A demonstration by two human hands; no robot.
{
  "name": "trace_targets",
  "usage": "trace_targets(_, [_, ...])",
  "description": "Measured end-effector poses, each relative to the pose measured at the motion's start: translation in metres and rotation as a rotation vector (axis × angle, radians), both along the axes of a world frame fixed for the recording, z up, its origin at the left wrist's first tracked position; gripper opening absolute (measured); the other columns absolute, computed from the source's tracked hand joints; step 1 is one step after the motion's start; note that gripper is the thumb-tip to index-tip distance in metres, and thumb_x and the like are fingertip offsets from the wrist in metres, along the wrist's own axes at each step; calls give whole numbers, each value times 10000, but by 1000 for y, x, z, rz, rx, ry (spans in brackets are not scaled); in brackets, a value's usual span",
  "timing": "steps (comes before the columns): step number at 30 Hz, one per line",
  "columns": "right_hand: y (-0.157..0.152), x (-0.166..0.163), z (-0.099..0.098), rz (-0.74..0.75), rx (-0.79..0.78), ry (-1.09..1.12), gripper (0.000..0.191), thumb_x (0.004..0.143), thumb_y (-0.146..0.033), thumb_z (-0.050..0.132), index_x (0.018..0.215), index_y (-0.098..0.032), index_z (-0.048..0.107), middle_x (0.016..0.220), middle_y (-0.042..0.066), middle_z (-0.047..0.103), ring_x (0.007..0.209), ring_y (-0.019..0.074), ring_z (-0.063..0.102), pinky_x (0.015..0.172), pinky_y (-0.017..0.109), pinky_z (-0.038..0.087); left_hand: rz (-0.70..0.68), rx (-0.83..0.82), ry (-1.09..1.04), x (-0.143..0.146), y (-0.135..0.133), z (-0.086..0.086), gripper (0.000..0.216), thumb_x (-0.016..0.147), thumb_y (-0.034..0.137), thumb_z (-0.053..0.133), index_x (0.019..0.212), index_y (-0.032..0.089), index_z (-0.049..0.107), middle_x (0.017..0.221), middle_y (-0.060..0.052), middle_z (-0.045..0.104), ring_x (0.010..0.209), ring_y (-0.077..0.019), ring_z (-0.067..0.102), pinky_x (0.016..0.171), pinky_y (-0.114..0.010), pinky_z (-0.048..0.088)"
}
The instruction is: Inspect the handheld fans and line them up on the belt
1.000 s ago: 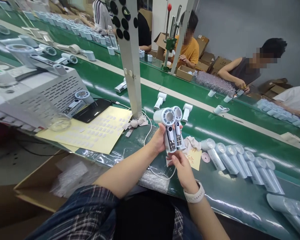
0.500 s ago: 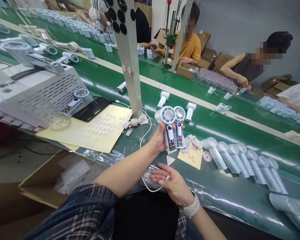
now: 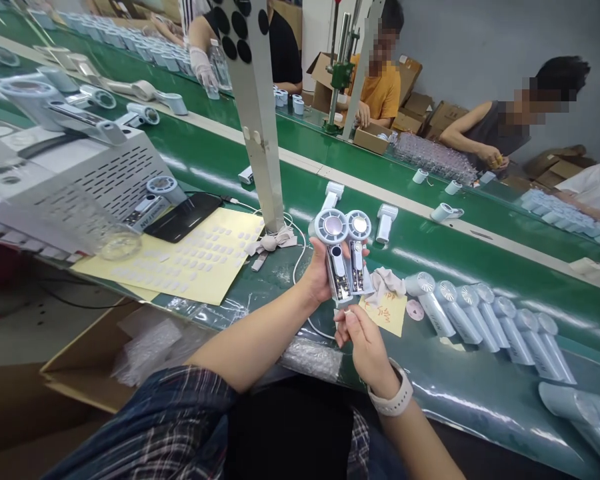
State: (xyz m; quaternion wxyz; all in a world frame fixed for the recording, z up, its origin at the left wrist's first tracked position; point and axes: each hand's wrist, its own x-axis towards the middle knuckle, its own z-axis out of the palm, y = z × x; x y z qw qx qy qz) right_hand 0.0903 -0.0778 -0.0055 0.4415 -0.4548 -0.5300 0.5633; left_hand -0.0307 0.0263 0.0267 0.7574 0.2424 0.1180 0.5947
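My left hand (image 3: 319, 275) grips two small white handheld fans (image 3: 344, 255) side by side, heads up and open handles facing me. Just below their bases, my right hand (image 3: 363, 340) is pinched on the plug end of a white cable (image 3: 314, 328) that trails back under the fans. A yellow note (image 3: 385, 312) and a crumpled cloth (image 3: 386, 280) lie on the green belt (image 3: 430, 253) right behind my hands.
A row of several pale blue fans (image 3: 485, 319) lies to the right. A yellow sheet of small stickers (image 3: 190, 257), a black phone (image 3: 183, 219) and a grey machine (image 3: 80, 173) sit left. A white post (image 3: 260, 127) stands ahead. Other people work across the belt.
My right hand dropped to the table edge, then came back up to the fan bases with the cable plug pinched. My left hand kept the two fans almost still.
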Motion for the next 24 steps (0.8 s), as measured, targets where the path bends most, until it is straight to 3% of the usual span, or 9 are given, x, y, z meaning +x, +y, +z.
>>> trace_targets(7, [11,-8,13,-67,-52,40,418,848,-589,679,816,-173,664,552,-41,539,449,95,491,477,244,416,-31,27,-3,-3,-2,5,707,515,846,733,626,160,603,1073,-115,742,972,-290,725,766,-365,606])
trace_targets(13, [1,-19,11,-166,-125,208,466,860,-661,630,765,-209,572,413,-132,341,344,68,302,413,230,398,54,44,55,2,-5,2,719,485,847,744,605,149,626,1036,-126,745,981,-306,722,820,-386,602])
trace_targets(15, [-1,-22,11,-193,-115,205,442,903,-641,584,778,-218,560,421,-129,341,351,77,308,426,235,401,67,34,62,3,-6,1,718,477,847,747,600,150,626,1034,-121,745,988,-307,721,820,-379,601])
trace_targets(17, [0,-21,13,-167,-53,120,399,946,-591,550,801,-220,572,496,-79,471,439,111,454,531,269,472,56,15,50,2,-6,2,721,456,844,755,601,151,619,1016,-118,746,983,-314,723,804,-379,603])
trace_targets(20, [2,-15,19,-98,135,-93,350,982,-511,520,808,-220,605,815,44,677,796,193,640,785,337,516,42,-39,-24,-1,-5,5,717,482,846,743,602,155,594,1007,-111,745,989,-318,726,808,-396,606])
trace_targets(22, [3,-11,22,-85,257,-189,347,990,-474,508,784,-218,618,1001,87,686,963,228,634,869,358,495,30,-79,-87,-3,-5,8,706,560,855,699,601,160,575,1024,-108,746,1008,-310,725,825,-406,605])
trace_targets(24, [4,-9,22,-128,274,-207,344,992,-462,505,779,-217,620,993,85,680,955,228,634,857,354,493,16,-78,-110,-5,-5,11,699,587,852,687,599,163,573,1039,-111,749,998,-303,728,812,-403,605])
